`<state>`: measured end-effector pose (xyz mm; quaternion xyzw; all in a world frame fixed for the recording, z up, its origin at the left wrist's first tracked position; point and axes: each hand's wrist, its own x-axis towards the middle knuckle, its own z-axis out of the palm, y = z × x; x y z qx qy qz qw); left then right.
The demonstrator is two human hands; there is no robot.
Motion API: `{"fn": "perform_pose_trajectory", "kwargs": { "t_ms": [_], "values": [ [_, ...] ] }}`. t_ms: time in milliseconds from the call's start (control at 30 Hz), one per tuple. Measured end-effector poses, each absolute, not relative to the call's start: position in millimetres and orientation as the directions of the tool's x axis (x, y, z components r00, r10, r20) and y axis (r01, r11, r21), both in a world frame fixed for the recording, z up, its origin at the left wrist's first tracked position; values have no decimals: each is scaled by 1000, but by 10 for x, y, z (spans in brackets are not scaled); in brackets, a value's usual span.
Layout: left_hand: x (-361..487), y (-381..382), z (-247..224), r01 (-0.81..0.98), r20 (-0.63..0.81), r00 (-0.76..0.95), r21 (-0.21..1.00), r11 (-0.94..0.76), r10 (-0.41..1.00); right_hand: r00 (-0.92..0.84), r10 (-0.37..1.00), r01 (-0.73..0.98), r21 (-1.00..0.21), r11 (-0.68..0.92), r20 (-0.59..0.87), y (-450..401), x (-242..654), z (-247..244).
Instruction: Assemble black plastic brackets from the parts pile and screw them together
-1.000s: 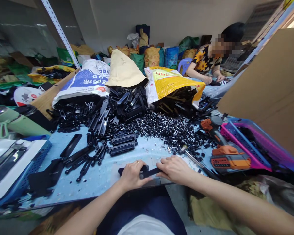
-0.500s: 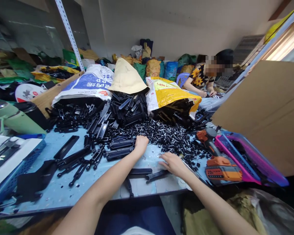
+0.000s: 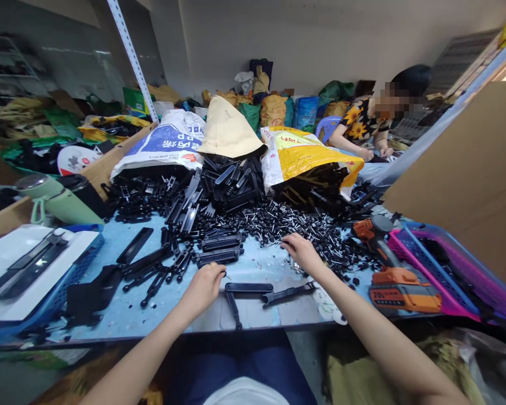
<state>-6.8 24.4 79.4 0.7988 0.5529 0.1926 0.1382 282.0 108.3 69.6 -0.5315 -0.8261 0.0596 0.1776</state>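
Note:
My left hand (image 3: 206,286) is closed in a pinch near the front of the blue-topped table, with a small black-headed screw (image 3: 225,274) at its fingertips. Just right of it lie jointed black plastic arms (image 3: 248,288), one piece angled toward me. At the near edge of a heap of black-headed screws (image 3: 295,219) is my right hand (image 3: 302,253), thumb and fingers drawn together. Whatever sits between those fingertips is too small to make out. Stacked long black plastic parts (image 3: 220,250) lie beyond my left hand.
An orange cordless drill (image 3: 398,284) and a pink basket (image 3: 411,264) are on the right. Open sacks (image 3: 316,154) spill black parts at the back. Left are a green flask (image 3: 63,199) and a blue basket (image 3: 82,264). A co-worker (image 3: 358,126) sits behind.
My left hand has come back toward me from the stacked parts and now pinches a screw. My right hand has reached forward to the screw heap and its fingers have closed. The view has shifted.

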Motion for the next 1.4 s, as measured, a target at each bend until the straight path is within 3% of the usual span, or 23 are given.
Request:
{"fn": "perform_pose_trajectory", "kwargs": {
  "t_ms": [100, 333, 433, 600, 800, 900, 1033, 1100, 1200, 1300, 1400],
  "values": [
    [-78, 101, 755, 866, 101, 347, 346, -360, 932, -373, 895, 744, -497, 446, 245, 867, 2793, 760],
    [93, 57, 659, 899, 111, 372, 204, -387, 922, -472, 879, 667, -624, 407, 68, 546, 2625, 851],
    [97, 21, 536, 865, 201, 423, 201, -460, 883, -528, 849, 685, -579, 442, 25, 476, 2569, 845],
    [50, -1, 408, 810, 324, 476, 201, -551, 818, -602, 799, 731, -407, 548, -5, 446, 2508, 881],
    [-37, 12, 224, 770, 323, 560, 139, -623, 763, -670, 741, 729, -241, 641, -57, 428, 2416, 899],
    [-70, -8, 195, 777, 305, 559, 133, -616, 771, -686, 727, 693, -280, 664, 25, 378, 2464, 748],
    [25, -71, 305, 824, 358, 499, 86, -560, 789, -678, 649, 500, -430, 752, 345, 331, 2665, 427],
    [175, -75, 365, 769, 356, 575, 73, -635, 737, -685, 591, 416, -437, 797, 425, 325, 2761, 284],
    [484, -21, 386, 712, 250, 647, 140, -688, 720, -706, 575, 406, -429, 807, 414, 306, 2837, 119],
    [739, 44, 335, 804, 160, 515, 251, -539, 842, -676, 613, 478, -389, 787, 410, 270, 2848, -4],
    [819, 37, 294, 815, 155, 454, 325, -479, 877, -695, 594, 503, -315, 805, 405, 285, 2854, -36]
  ]
}}
